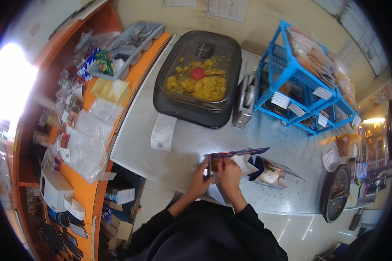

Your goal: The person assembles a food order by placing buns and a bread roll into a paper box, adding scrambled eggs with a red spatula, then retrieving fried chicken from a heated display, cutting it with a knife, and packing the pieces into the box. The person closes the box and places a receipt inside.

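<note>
Both hands meet over the front of a grey metal counter [183,148]. My left hand [200,177] and my right hand [228,172] grip the near end of a flat printed cardboard box [239,153], dark blue with a reddish picture, held partly unfolded. Just right of it lie more folded blue-and-white cardboard pieces [270,173] on the counter. Dark sleeves cover both forearms.
A black lidded pan of yellow food with a red spoon [198,76] stands at the back. A paper receipt [162,132] lies near it. A tape dispenser [245,101] and a blue wire rack of packets [305,82] stand right. An orange shelf with bags [89,130] runs left.
</note>
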Motion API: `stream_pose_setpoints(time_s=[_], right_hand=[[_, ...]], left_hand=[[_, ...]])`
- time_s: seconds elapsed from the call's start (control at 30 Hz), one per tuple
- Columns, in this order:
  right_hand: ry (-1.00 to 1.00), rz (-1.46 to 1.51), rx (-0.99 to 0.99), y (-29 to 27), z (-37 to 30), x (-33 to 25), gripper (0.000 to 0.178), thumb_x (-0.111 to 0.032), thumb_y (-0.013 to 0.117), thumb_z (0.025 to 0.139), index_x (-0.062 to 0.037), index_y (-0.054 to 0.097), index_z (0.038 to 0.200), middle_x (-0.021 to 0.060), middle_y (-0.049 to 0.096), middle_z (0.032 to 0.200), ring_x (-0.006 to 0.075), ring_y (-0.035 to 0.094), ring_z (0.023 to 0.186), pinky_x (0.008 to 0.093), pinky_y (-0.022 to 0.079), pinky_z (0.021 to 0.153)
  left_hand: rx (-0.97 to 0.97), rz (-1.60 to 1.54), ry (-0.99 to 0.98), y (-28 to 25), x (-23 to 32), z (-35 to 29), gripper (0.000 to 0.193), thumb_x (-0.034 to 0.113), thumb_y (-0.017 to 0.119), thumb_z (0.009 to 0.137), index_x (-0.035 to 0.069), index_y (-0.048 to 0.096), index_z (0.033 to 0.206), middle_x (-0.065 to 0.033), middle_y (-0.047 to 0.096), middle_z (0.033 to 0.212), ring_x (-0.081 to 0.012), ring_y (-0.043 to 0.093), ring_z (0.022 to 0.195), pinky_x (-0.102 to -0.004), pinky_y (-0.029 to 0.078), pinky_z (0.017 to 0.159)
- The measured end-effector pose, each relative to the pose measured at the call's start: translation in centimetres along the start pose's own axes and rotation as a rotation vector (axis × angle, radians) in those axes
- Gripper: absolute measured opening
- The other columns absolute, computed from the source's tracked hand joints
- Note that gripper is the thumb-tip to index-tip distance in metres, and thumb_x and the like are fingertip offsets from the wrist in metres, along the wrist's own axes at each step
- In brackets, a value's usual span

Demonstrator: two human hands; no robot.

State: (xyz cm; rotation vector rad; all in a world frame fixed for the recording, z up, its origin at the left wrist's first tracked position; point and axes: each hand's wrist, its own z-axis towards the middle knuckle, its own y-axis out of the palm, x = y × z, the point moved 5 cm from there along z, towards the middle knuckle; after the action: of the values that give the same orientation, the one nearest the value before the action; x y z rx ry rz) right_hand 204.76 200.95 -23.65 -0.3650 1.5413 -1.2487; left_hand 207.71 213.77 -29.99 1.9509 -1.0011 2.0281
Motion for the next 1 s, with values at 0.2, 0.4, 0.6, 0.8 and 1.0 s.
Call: stream_pose_setpoints(time_s=[0.2,0.4,0.6,0.8,1.0], right_hand=[[0.046,-0.028,0.152,-0.9,-1.0,0.8,0.016,-0.012,0.065,0.080,-0.0017,0.062,0.092,0.0154,0.061,0.066,0.0328,0.060,0.057,0.0421,0.047,0.053],[0.150,0.068,0.240,-1.0,-2.1,1.2,0.021,-0.013,0.066,0.082,0.0012,0.053,0.091,0.0104,0.055,0.060,0.0238,0.058,0.053,0.0339,0.044,0.051],[0.511,0.842,-0.788,-4.6,-5.1,-0.7,0.023,-0.016,0.054,0.094,-0.0010,0.058,0.110,0.0043,0.063,0.082,0.0122,0.058,0.070,0.0304,0.049,0.065],[0.145,0.824,-0.025,2.5,6.4,-9.2,0.053,-0.028,0.049,0.096,0.0001,0.032,0.138,0.0161,0.038,0.139,0.0250,0.036,0.128,0.0359,0.027,0.106],[0.799,1.047,0.722,9.8,11.9,1.1,0.066,-0.048,0.045,0.094,-0.0002,0.030,0.138,0.0170,0.034,0.139,0.0278,0.033,0.130,0.0376,0.022,0.108]], left_hand=[[-0.061,-0.026,0.071,-0.8,0.5,0.1,0.081,0.009,0.066,0.078,0.010,0.021,0.145,-0.0195,0.045,0.114,-0.0263,0.060,0.083,-0.0336,0.053,0.068],[-0.210,-0.231,-0.072,-1.5,0.7,-0.1,0.066,0.014,0.062,0.086,0.011,0.029,0.142,-0.0175,0.049,0.113,-0.0220,0.062,0.079,-0.0325,0.053,0.070],[0.102,-0.035,0.079,-15.3,-0.7,3.5,0.042,0.016,0.060,0.089,0.003,0.048,0.128,-0.0139,0.055,0.115,-0.0221,0.056,0.103,-0.0321,0.046,0.090],[0.459,-0.328,-0.160,-27.3,-8.9,17.7,0.066,0.052,0.038,0.095,0.002,0.035,0.137,-0.0141,0.048,0.127,-0.0250,0.044,0.119,-0.0399,0.029,0.103],[0.158,-0.413,-0.472,-25.5,-8.2,24.6,0.077,0.063,0.037,0.090,0.000,0.038,0.134,-0.0153,0.051,0.123,-0.0250,0.047,0.114,-0.0387,0.032,0.100]])
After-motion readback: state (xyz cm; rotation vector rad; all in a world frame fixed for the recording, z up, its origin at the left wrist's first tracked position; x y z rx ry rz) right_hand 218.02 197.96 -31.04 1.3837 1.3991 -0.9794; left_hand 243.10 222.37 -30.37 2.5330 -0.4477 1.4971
